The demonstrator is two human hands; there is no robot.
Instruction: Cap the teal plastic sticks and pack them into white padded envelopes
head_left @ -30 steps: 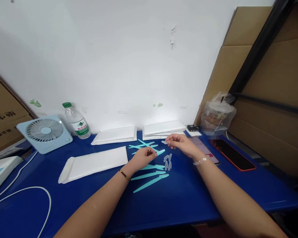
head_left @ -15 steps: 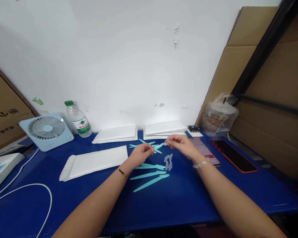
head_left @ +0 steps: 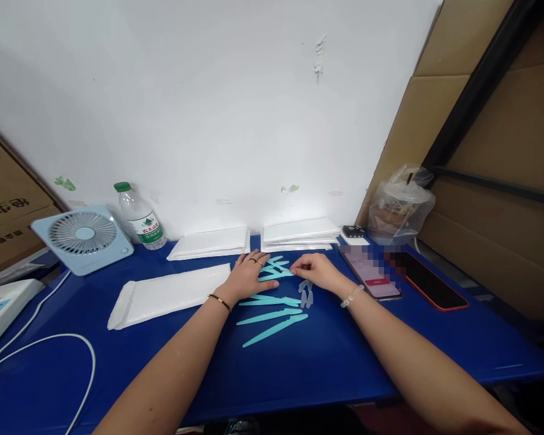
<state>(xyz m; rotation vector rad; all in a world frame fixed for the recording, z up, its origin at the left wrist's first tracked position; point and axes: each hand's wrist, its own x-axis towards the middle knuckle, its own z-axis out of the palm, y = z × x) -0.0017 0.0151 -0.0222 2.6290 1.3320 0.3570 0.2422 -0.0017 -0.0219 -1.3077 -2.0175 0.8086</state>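
My left hand (head_left: 245, 277) lies spread, palm down, beside and partly over a loose cluster of teal eyebrow razors (head_left: 278, 263) on the blue table. At the right end of one razor (head_left: 283, 273) in that cluster, the fingertips of my right hand (head_left: 315, 270) are pinched together on it. Just below my right hand lie several small translucent blade covers (head_left: 304, 297). Closer to me, several more teal razors (head_left: 275, 330) rest with their wider ends pointing right. My left palm and fingers hide part of the cluster.
A white padded envelope (head_left: 172, 296) lies left of my hands. Two stacks of white envelopes (head_left: 208, 241) stand against the wall. To the left are a blue fan (head_left: 84, 238) and a water bottle (head_left: 140, 217); to the right, two phones (head_left: 430, 281) and a bagged drink cup (head_left: 399, 205).
My left hand has put its razor down in the cluster and spread its fingers flat. My right hand, earlier holding a translucent cover, has moved left and down to a razor's end.
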